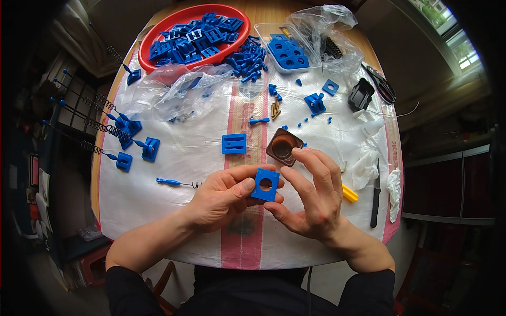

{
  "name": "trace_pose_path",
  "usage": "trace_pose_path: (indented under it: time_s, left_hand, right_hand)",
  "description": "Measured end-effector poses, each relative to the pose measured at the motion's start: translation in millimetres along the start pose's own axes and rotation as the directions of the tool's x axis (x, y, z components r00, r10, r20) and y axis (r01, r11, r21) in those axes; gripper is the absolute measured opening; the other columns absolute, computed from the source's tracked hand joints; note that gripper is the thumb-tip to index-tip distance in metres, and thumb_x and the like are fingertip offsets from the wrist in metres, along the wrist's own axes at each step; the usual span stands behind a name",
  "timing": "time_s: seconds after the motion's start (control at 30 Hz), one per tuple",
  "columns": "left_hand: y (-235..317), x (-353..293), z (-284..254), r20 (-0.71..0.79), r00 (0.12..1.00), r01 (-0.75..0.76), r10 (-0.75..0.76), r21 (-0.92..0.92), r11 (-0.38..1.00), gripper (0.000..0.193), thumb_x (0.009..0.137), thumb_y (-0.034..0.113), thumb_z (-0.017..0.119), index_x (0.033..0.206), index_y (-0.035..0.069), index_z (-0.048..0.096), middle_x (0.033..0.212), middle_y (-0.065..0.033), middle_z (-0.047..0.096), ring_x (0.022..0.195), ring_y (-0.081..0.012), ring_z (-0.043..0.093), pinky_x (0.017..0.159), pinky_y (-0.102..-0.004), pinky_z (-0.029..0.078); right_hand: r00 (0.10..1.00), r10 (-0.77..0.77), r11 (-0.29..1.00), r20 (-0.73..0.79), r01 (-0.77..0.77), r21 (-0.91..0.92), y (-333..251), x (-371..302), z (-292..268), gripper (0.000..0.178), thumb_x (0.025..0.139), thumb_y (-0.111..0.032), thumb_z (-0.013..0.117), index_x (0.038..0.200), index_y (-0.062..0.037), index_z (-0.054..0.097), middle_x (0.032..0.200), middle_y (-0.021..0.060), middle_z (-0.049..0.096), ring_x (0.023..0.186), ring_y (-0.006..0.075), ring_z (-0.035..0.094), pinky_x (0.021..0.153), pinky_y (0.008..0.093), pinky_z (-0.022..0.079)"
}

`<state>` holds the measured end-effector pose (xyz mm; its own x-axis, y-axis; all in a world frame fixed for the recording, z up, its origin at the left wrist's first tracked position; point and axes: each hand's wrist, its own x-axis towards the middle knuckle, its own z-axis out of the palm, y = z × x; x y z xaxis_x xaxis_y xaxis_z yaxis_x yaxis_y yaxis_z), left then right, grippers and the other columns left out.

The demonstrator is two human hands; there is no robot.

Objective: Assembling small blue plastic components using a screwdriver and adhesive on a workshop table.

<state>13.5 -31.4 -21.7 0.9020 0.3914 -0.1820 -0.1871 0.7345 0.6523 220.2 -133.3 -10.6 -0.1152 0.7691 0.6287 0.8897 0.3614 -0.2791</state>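
Note:
My left hand [224,192] pinches a blue square plate with a round hole [259,193] between thumb and fingers, its face tilted up toward me. Just right of it, my right hand [316,197] has its fingers spread and its thumb apart, with nothing seen between them. Its fingertips come close to a small brown square dish [273,153] with a round hollow; whether they touch it I cannot tell. A blue block with slots [233,144] lies left of the dish. Beside my left wrist is a blue rod with a coiled black spring [168,181].
A red basin [146,59] of blue parts stands at the back, next to a clear tub [318,68] with blue plates. Assembled spring pieces [151,149] sit at left. Brass pins [275,109], scissors [383,87], a black-handled knife [375,208] and a yellow handle [349,193] lie toward the right.

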Motion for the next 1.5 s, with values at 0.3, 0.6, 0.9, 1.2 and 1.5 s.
trace_pose_path:
  time_s: [0.3,0.6,0.9,1.2,1.5]
  left_hand:
    - [-4.5,0.4,-3.5,0.02,1.0,0.006,-0.006,0.0,1.0,0.05,0.11,0.025,0.053,0.151,-0.003,0.043,0.126,-0.0144,0.067,0.119,-0.024,0.067,0.103,-0.0388,0.054]
    - [-4.6,0.4,-3.8,0.031,0.999,0.011,-0.012,0.007,1.0,0.049,0.111,0.025,0.052,0.15,-0.004,0.045,0.126,-0.0149,0.067,0.119,-0.0238,0.067,0.103,-0.0382,0.054]
    - [-2.5,0.6,-2.0,0.002,1.0,0.002,-0.002,0.014,1.0,0.049,0.111,0.024,0.051,0.151,-0.004,0.044,0.132,-0.0164,0.064,0.12,-0.0254,0.067,0.105,-0.0388,0.054]
    - [-1.8,0.1,-0.9,0.009,1.0,0.002,-0.002,0.017,1.0,0.047,0.111,0.024,0.05,0.15,-0.003,0.046,0.135,-0.0175,0.063,0.121,-0.0263,0.066,0.105,-0.039,0.054]
    - [2.1,-5.2,9.5,-0.079,0.994,-0.055,0.076,0.242,0.969,0.045,0.11,0.013,0.049,0.152,-0.004,0.041,0.132,-0.0155,0.062,0.111,-0.0208,0.068,0.094,-0.0329,0.058]
  right_hand:
    - [1.0,0.006,0.997,0.03,-0.008,0.074,-1.4,1.0,-0.3,0.044,0.078,-0.034,0.084,0.112,-0.0085,0.073,0.134,0.0181,0.059,0.121,0.0382,0.057,0.098,0.0497,0.048]
    - [1.0,-0.013,0.995,-0.002,0.013,0.099,-1.7,2.6,-1.4,0.039,0.078,-0.032,0.085,0.106,-0.0063,0.072,0.128,0.0147,0.066,0.118,0.0357,0.061,0.094,0.048,0.05]
    - [0.999,-0.033,0.992,-0.009,0.034,0.126,3.0,1.3,2.5,0.045,0.082,-0.033,0.084,0.112,-0.0044,0.068,0.121,0.0134,0.068,0.114,0.0335,0.064,0.094,0.0469,0.05]
    - [1.0,0.024,0.991,0.004,-0.024,0.13,0.7,3.6,1.4,0.054,0.078,-0.033,0.085,0.118,0.0,0.067,0.121,0.0162,0.066,0.113,0.0353,0.064,0.096,0.0465,0.051]
    - [0.999,0.04,0.996,-0.022,-0.038,0.087,8.2,7.7,-4.9,0.05,0.073,-0.025,0.086,0.111,0.0006,0.067,0.12,0.0169,0.065,0.111,0.0357,0.064,0.093,0.0466,0.05]
